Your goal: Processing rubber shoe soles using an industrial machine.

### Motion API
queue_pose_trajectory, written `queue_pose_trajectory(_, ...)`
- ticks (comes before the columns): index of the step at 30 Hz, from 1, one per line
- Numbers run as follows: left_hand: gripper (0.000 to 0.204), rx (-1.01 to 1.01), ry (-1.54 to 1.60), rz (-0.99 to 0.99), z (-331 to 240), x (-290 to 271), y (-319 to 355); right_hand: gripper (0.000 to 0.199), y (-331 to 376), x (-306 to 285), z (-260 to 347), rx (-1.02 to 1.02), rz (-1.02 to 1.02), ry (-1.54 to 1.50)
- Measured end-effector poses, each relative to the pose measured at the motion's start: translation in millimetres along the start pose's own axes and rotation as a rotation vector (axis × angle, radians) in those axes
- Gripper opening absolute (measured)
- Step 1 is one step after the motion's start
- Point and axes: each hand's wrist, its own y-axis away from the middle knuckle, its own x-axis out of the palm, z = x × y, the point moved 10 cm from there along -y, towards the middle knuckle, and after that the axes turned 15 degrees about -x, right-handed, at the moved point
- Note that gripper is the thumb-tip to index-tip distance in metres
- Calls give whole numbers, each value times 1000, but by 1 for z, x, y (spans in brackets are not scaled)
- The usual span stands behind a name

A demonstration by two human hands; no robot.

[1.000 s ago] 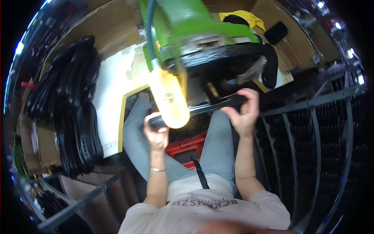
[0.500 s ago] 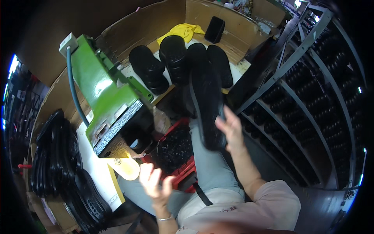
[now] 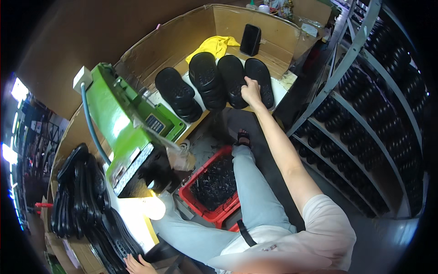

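My right hand (image 3: 250, 92) reaches far forward, its fingers closed at the edge of a black shoe sole (image 3: 232, 77) on the white bench top. The fingertips are partly hidden. Right beside it lies another black sole (image 3: 260, 75). Further left are two stacks of black soles, a taller stack (image 3: 206, 77) and a leaning stack (image 3: 175, 91). My left hand (image 3: 139, 266) is at the lower edge with fingers spread, holding nothing, close to a heap of long black soles (image 3: 114, 235).
A green machine (image 3: 121, 118) with a lit lamp stands at the left. A red basket (image 3: 212, 217) of black scraps sits by my legs. Cardboard (image 3: 191, 27) walls the bench, with a yellow cloth (image 3: 214, 47) and a black phone-like block (image 3: 250, 40). A metal rack (image 3: 315, 107) of soles stands right.
The black sole that was raised over my lap beside my right hand is now away from there. My right hand has moved forward to the bench; my left hand has dropped to the lower left.
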Motion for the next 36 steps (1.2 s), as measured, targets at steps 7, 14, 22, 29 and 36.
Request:
queue_pose_trajectory(7,25,-399,908,71,-3,-83,-30,31,98,-30,89,-410,-215,-375)
queue_pose_trajectory(14,48,-437,1644,337,-101,-100,-22,64,286,53,162,148,550,-1360)
queue_pose_trajectory(22,69,-207,2067,672,-248,-67,-7,90,222,-27,152,-165,219,-1086)
queue_pose_trajectory(29,38,-131,1893,570,-306,-58,-29,88,171,-60,150,-328,36,-867)
queue_pose_trajectory(36,39,-31,1719,364,-281,-68,-37,80,177,-27,145,-329,58,-917)
